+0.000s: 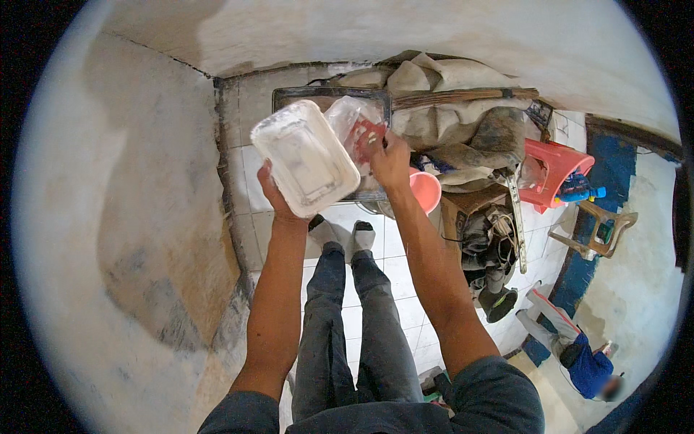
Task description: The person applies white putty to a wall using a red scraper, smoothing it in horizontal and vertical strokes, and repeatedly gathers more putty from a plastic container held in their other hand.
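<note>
My left hand (278, 195) grips the edge of a white rectangular plastic tub (303, 159), tilted up, with whitish residue on its surface. To its right, my right hand (390, 163) is closed on a flat red piece (363, 137) with pale bits on it; its exact kind is unclear. A clear plastic bag (350, 110) shows just behind the red piece. Below both hands lies a dark-rimmed tray (293, 94), largely covered by the tub and bag. A pink bucket (425, 190) stands beside my right wrist.
Cloth-like sacks (448, 76) and a bundle of thin sticks (463, 96) lie along the back wall. At right are a red plastic stool (553, 173), a blue bottle (578, 188), a cardboard box (452, 224) and dark clutter (488, 249). Another person (589, 369) sits far right.
</note>
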Available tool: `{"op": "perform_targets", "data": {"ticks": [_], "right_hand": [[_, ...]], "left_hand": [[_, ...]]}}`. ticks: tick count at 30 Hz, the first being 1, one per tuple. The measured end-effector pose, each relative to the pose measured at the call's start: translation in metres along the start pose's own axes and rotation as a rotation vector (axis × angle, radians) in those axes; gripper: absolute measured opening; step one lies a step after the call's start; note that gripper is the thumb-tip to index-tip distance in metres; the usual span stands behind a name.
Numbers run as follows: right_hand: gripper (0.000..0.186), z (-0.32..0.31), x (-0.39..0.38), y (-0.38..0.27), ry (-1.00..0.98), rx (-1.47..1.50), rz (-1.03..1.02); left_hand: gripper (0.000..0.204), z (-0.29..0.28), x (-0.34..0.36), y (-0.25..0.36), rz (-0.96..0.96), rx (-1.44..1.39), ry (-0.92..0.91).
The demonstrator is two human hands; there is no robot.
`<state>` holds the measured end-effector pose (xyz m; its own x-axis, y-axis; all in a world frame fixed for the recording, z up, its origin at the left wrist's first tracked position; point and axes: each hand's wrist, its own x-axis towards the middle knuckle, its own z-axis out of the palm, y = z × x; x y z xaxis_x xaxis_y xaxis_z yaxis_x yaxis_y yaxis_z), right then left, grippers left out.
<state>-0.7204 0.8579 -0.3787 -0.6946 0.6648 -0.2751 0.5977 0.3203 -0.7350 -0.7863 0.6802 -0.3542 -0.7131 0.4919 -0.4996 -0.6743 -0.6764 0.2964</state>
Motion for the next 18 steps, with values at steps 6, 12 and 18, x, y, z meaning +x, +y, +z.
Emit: {"op": "perform_targets", "data": {"ticks": [6, 12, 18], "right_hand": [[0.028, 0.000, 0.030, 0.003, 0.122, -0.093, -0.163], [0.025, -0.002, 0.037, 0.002, -0.091, -0.072, -0.105], [0.026, 0.011, 0.039, 0.017, -0.020, -0.178, -0.085]], "left_hand": [[0.068, 0.001, 0.001, 0.018, 0.091, -0.005, 0.016], [0.065, -0.035, -0.012, 0.026, -0.009, 0.118, 0.105], [0.067, -0.051, -0.005, 0.009, -0.096, 0.058, 0.130]]}}
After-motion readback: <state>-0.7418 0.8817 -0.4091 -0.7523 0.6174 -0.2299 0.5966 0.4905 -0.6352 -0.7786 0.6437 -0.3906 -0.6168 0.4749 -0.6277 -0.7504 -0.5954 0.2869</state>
